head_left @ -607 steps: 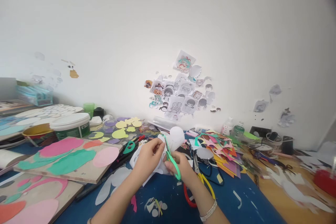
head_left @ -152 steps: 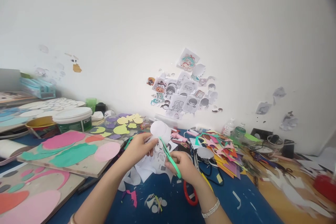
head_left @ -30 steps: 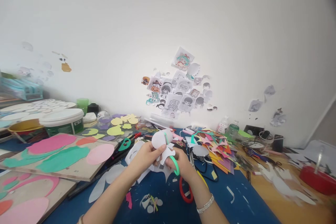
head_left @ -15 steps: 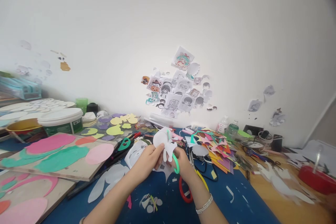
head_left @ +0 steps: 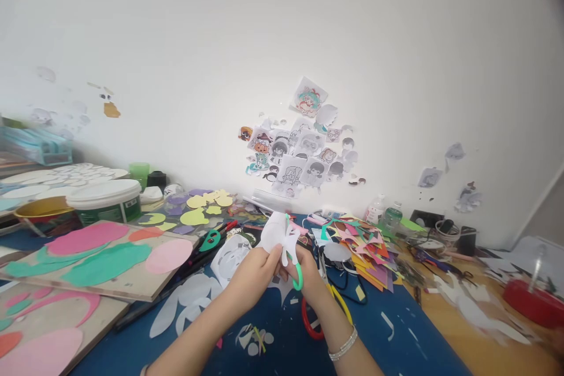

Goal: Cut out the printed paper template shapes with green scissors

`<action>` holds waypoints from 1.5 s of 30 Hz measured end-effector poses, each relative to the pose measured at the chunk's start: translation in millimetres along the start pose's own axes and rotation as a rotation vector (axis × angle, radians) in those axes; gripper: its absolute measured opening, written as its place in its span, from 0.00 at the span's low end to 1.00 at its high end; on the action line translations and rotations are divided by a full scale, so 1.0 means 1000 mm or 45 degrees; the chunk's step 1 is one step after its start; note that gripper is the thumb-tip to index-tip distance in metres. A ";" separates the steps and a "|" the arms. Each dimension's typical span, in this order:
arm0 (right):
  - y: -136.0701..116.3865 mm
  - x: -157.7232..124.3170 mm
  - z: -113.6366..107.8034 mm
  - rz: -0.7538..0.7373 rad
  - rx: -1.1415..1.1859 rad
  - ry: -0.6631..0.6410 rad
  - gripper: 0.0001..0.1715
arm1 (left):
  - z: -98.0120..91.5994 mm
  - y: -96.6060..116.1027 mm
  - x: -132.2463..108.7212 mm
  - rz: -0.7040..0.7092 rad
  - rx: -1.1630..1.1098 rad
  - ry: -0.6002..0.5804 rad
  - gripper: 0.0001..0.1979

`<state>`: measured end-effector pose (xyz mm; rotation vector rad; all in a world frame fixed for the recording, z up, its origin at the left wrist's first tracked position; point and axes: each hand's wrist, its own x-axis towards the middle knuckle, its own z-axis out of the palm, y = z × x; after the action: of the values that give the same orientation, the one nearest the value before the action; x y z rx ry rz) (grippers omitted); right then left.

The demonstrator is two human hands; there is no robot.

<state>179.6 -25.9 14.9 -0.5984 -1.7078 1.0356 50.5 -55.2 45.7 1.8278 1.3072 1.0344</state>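
Note:
My left hand is closed on a white paper cutout, with the thumb lying on the paper's face. Close beside it, my right hand grips green-handled scissors whose green loop shows below the fingers. The scissors' blades are mostly hidden by the paper, which has an irregular cut edge at its right. Under my right forearm lie scissors with a red loop and a yellow loop. Small paper scraps lie on the blue mat below my hands.
At left, boards hold coloured shapes, including a green one; a white-lidded tub stands behind. Coloured paper scraps are piled at right, near bottles. Drawings hang on the wall. A red container sits far right.
The white paper has turned slightly between my hands, and its outline looks narrower at the right. Both hands keep their holds; the whole view has shifted a little.

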 end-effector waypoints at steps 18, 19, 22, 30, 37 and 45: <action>0.009 -0.001 -0.002 0.027 -0.001 0.021 0.15 | -0.012 -0.003 0.004 0.068 0.130 0.155 0.23; 0.008 -0.002 -0.002 0.042 0.009 0.016 0.15 | -0.015 -0.002 0.005 0.117 0.099 0.196 0.22; 0.008 -0.003 -0.002 0.028 -0.054 0.028 0.15 | -0.020 -0.001 0.006 0.249 0.027 0.220 0.20; 0.010 -0.001 -0.006 -0.027 -0.158 0.060 0.17 | -0.013 -0.005 0.009 0.214 0.068 0.176 0.19; 0.011 -0.001 -0.005 0.045 -0.113 0.089 0.15 | -0.014 -0.005 0.008 0.181 -0.007 0.249 0.18; 0.007 -0.002 -0.003 0.101 -0.110 0.021 0.12 | -0.019 -0.003 0.007 0.200 -0.017 0.360 0.18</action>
<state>182.2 -23.0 8.1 -0.7336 -1.7328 1.0138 33.4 -46.8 53.8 1.8470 1.3273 1.4244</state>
